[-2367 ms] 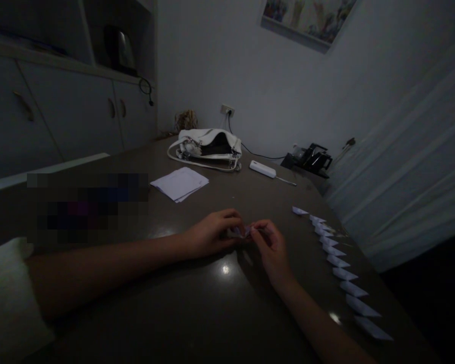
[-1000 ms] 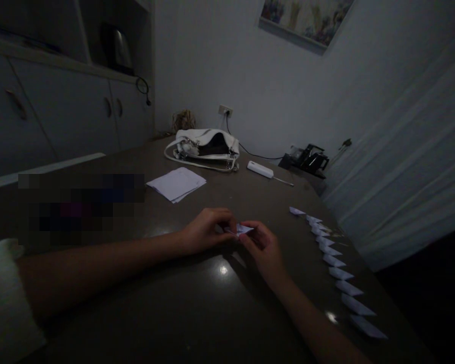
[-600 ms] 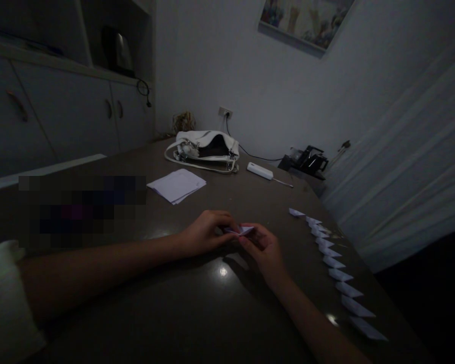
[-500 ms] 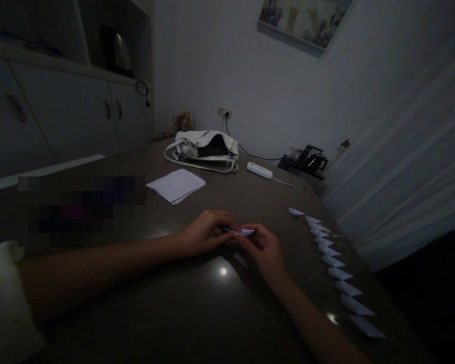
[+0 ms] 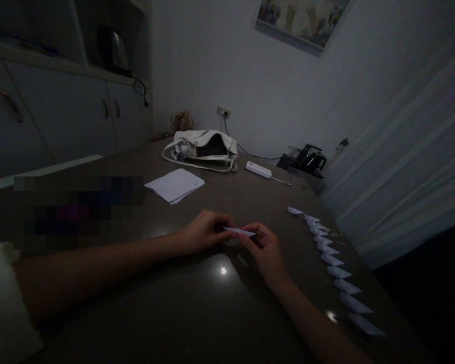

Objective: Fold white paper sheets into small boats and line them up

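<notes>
A small folded white paper boat (image 5: pixel 246 232) is pinched between both hands, a little above the dark tabletop (image 5: pixel 197 313). My left hand (image 5: pixel 208 232) grips its left end with thumb and fingers. On the other end, my right hand (image 5: pixel 264 247) pinches with thumb and index finger. The fingertips cover part of the paper. Along the table's right side, several similar paper boats (image 5: pixel 339 272) stand in a curved row. Beyond my left hand lies a stack of white paper sheets (image 5: pixel 176 185).
A white handbag (image 5: pixel 205 146) sits open at the back of the table. To its right lies a white stick-shaped device (image 5: pixel 258 170) with a short cable. A blurred-out patch (image 5: pixel 79 207) covers the left side. Behind the table's far right corner is a dark appliance (image 5: pixel 307 159).
The paper boat looks flatter and more stretched out between my fingers than before. Both hands have barely moved; the view has shifted very slightly.
</notes>
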`<state>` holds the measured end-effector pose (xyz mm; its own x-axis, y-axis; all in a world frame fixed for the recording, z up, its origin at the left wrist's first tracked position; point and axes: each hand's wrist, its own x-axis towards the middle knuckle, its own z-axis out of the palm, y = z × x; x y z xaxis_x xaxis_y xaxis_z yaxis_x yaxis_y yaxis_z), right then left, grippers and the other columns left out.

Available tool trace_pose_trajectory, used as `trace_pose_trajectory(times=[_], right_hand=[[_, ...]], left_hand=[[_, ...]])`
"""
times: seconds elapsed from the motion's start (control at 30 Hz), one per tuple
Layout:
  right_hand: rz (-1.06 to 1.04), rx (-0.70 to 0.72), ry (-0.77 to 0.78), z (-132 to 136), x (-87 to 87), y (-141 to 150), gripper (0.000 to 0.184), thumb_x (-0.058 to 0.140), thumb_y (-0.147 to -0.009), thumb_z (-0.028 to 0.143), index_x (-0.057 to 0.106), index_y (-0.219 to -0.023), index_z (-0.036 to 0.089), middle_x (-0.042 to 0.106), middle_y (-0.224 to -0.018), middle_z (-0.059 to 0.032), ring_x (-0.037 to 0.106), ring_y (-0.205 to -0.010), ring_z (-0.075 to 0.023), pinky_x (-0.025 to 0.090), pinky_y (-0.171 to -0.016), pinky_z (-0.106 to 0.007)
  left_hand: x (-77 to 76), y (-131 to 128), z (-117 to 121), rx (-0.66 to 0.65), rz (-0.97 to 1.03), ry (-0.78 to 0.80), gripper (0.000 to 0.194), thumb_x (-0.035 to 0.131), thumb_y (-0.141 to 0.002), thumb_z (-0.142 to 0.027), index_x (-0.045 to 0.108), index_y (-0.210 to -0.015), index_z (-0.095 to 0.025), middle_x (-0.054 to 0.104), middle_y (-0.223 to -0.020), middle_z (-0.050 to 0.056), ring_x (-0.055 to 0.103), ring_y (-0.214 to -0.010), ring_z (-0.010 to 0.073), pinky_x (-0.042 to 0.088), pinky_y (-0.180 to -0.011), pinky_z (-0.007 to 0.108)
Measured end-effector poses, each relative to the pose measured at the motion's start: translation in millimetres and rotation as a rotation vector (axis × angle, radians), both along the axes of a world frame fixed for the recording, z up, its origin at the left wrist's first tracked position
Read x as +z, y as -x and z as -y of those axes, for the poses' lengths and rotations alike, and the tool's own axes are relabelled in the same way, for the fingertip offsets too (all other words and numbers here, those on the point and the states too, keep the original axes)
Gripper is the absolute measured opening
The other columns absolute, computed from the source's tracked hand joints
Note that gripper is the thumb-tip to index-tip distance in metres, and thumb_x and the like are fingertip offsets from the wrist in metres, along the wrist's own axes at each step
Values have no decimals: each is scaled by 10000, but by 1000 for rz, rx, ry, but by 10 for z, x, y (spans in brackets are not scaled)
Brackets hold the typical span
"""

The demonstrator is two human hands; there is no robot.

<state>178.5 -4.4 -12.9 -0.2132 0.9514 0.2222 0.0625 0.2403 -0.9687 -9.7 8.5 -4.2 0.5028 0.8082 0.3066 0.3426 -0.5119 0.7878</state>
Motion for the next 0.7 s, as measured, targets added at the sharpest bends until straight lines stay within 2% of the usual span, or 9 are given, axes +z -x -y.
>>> trace_pose_trajectory(times=[0.27, 0.5, 0.6, 0.7], right_hand=[[13, 24, 4, -10, -2, -11, 239, 710, -711, 334, 575, -804, 161, 609, -650, -3, 564, -591, -122, 435, -553, -214], [39, 38, 10, -20, -33, 14, 252, 664, -753, 377, 594, -859, 160, 601, -654, -6, 557, -580, -124, 440, -559, -228], [87, 64, -18, -27, -44, 8, 267, 629, -773, 418, 594, -730, 156, 565, -622, -4, 527, -558, -120, 412, -530, -222], [121, 66, -49, -33, -47, -7, 269, 606, -792, 408, 581, -695, 158, 548, -599, 3, 504, -540, -110, 381, -519, -213]], left_hand=[[-3, -6, 4, 7, -13, 6, 250, 555, -846, -343, 655, -848, -113, 646, -717, 28, 575, -653, 125, 388, -575, 196], [27, -14, 20, -3, 5, 14, 293, 523, -853, -395, 636, -861, -124, 645, -757, 34, 583, -694, 148, 416, -615, 215], [58, -28, 28, -2, 6, 54, 317, 515, -845, -424, 625, -831, -127, 643, -743, 31, 580, -682, 156, 414, -598, 214], [69, -34, 20, -32, -37, 86, 335, 504, -845, -446, 623, -832, -134, 636, -733, 25, 565, -660, 151, 397, -581, 208]])
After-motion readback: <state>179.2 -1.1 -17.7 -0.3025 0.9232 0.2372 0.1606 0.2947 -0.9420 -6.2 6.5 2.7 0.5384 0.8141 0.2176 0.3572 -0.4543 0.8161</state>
